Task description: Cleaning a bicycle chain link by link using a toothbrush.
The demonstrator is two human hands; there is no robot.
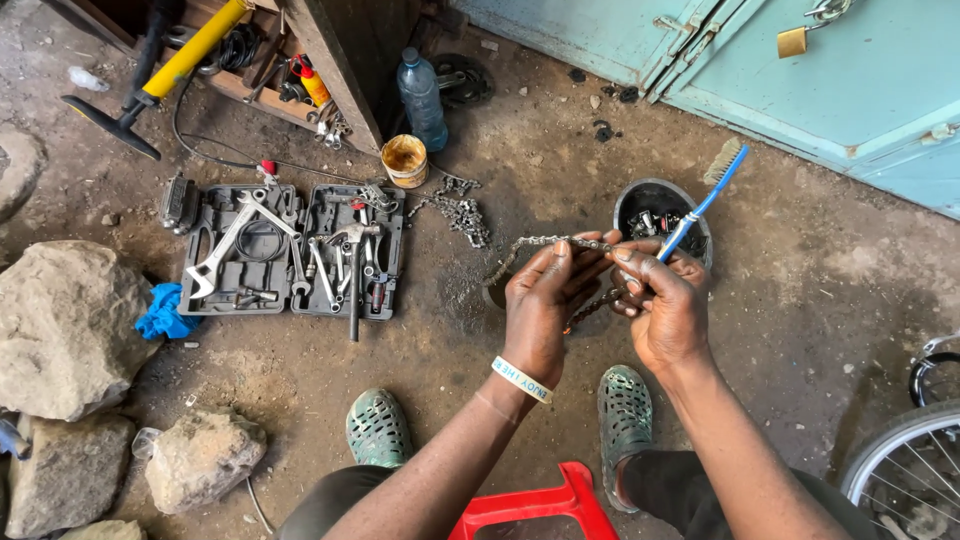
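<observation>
Seated over the dirt floor [800, 300]. Left hand [543, 305] is pinching a bicycle chain [545, 242], grip pressed on the links, holding a stretch level in front of the knees; the rest is sagging toward a dark bowl [640, 200] of small parts. Right hand [665, 305] is gripping a blue toothbrush [700, 205], bristles up and away from the chain. Judged step: cleaning links. Next calls for turning the bristles onto the held stretch. Open tool case [290, 250] is lying left, well apart.
</observation>
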